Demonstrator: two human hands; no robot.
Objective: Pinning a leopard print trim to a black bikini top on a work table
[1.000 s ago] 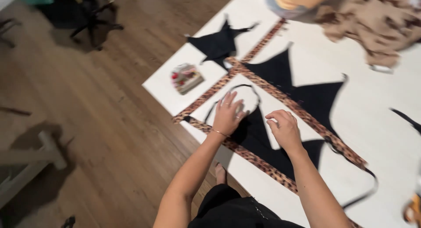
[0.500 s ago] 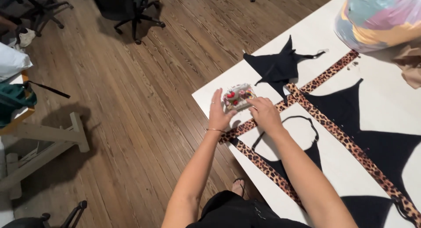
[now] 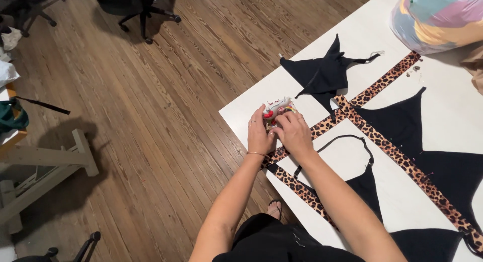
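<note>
Both my hands, left [image 3: 260,136] and right [image 3: 293,133], are pinching the small red-and-white box [image 3: 276,109] with curled fingers at the white table's [image 3: 241,113] corner.

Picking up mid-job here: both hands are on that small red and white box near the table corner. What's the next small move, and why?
Probably steady the small box with the left hand and draw something out with the right hand: both hands already rest on it, and the leopard-print strips lie just beside it.
</note>
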